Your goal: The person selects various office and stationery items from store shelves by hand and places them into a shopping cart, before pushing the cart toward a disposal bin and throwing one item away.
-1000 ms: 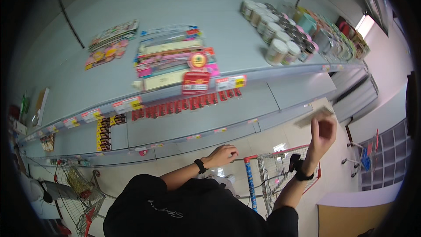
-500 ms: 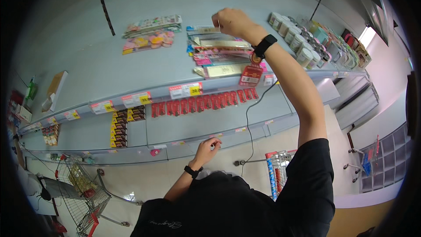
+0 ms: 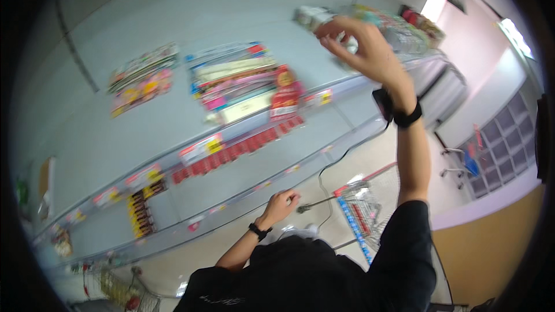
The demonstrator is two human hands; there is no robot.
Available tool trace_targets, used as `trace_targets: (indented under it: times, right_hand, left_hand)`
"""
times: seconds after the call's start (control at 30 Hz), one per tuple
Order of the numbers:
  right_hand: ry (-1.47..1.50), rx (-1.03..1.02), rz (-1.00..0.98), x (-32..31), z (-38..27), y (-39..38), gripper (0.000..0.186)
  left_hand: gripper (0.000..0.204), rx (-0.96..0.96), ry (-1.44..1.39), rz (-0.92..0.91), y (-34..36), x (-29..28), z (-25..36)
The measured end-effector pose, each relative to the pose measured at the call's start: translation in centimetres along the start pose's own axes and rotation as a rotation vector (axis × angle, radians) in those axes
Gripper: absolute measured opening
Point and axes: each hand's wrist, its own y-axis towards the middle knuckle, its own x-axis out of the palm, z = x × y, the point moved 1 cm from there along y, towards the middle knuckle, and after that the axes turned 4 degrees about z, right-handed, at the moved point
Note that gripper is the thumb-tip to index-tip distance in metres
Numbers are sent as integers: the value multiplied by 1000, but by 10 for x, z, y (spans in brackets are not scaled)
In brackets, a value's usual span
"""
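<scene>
My right hand (image 3: pixel 370 52) is raised over the right part of the upper shelf, in front of white-lidded jars (image 3: pixel 312 16). Its thumb stands apart from the curled fingers, and nothing shows in its grasp. To its left lie stacked flat packets (image 3: pixel 234 78) in pale, pink and blue wrapping, with a red tag (image 3: pixel 285 101) at their right end. Low in front of my body, my left hand (image 3: pixel 280 205) hangs with loosely bent fingers, holding nothing, below the lower shelf's edge. Motion blurs the picture somewhat.
Colourful flat packets (image 3: pixel 141 84) lie farther left on the upper shelf. The lower shelf bears a row of red packets (image 3: pixel 237 149) and black-and-yellow boxes (image 3: pixel 140 214). A shopping cart (image 3: pixel 367 214) stands at my right, another cart (image 3: pixel 118 289) at lower left. A dark cable (image 3: pixel 341 159) hangs near my right wrist.
My right hand has left the stacked packets and moved right toward the jars, its fingers spreading. The view has turned right, so the shelves appear shifted left and tilted. My left hand remains low.
</scene>
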Motion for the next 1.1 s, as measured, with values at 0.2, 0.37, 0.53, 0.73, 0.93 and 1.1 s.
trace_targets:
  times: [0.2, 0.37, 0.53, 0.73, 0.93, 1.1]
  right_hand:
    - [-97, 442, 222, -30, 86, -165, 19]
    - [-39, 850, 505, -97, 140, -329, 23]
    - [90, 1259, 795, -106, 177, -490, 25]
    - [255, 1657, 911, -78, 205, -703, 21]
    - [508, 2064, 1022, 28, 253, -898, 24]
    - [475, 2312, 782, 155, 296, -1001, 24]
  left_hand:
    - [13, -7, -58, -436, 26, 93, -3]
    - [41, 384, 294, -422, 56, 183, -17]
    - [52, 466, 406, -359, 93, 255, -36]
    - [37, 315, 586, -213, 144, 317, -28]
    - [20, -201, 382, 86, 168, 337, -108]
    - [25, 127, 867, -98, 140, 316, -68]
